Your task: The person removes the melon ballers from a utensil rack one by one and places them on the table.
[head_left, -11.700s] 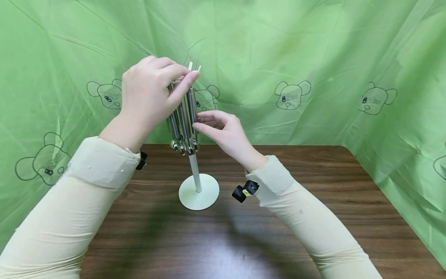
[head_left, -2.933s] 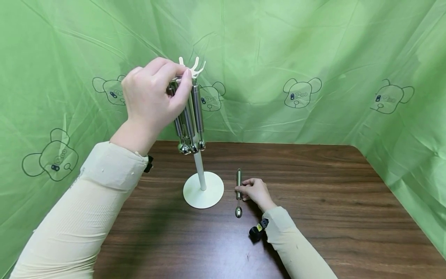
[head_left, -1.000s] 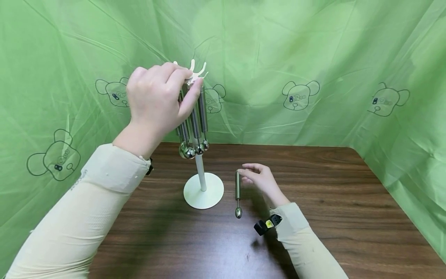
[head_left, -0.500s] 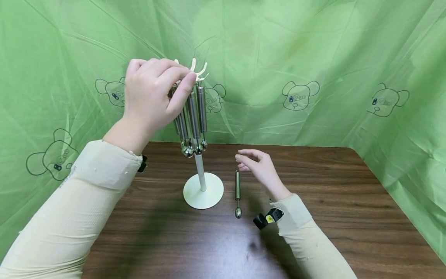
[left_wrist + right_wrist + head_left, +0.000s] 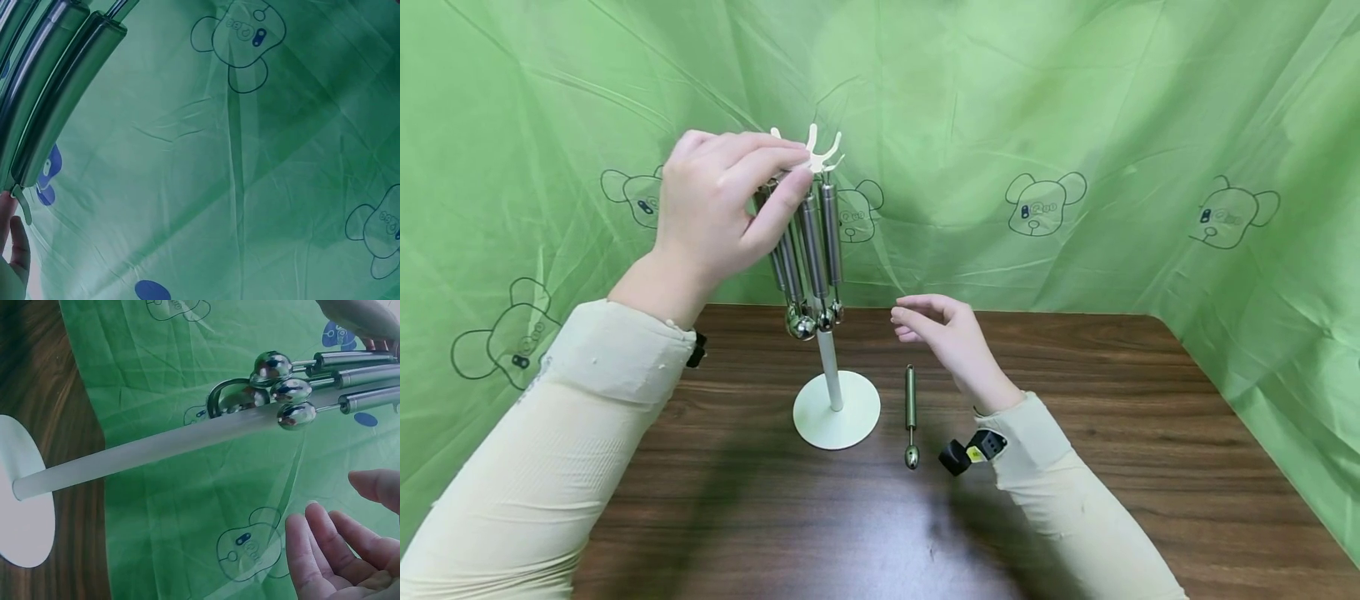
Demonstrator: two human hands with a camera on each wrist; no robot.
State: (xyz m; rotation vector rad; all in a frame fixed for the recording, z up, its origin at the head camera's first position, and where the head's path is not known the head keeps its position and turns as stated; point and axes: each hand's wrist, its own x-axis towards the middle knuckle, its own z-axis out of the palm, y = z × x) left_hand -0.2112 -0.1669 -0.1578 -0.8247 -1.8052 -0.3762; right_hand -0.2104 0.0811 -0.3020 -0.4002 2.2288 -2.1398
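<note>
In the head view my left hand point(image 5: 722, 196) is at the top of a white stand point(image 5: 837, 427), thumb and index finger pinching its hooked crown point(image 5: 822, 158). Several steel scoops point(image 5: 811, 242) with tube handles and rounded heads hang from the hooks; my hand partly hides them. The right wrist view shows the rounded heads point(image 5: 291, 390) close together along the pole. My right hand point(image 5: 951, 342) holds nothing, fingers loosely bent, in the air right of the pole. Below it, a single scoop point(image 5: 911, 408) with an egg-shaped head lies on the table, handle end pointing away.
The brown wood-grain table point(image 5: 1120, 433) carries the stand's round base left of the lying scoop. A green curtain point(image 5: 940, 92) with printed bear heads hangs behind and at the sides. Black wrist cameras point(image 5: 972, 450) sit at both cuffs.
Earlier my right hand was at the hanging scoops, then held one scoop on the table. It has let go and risen toward the stand; the scoop stays put. My left hand remains at the crown.
</note>
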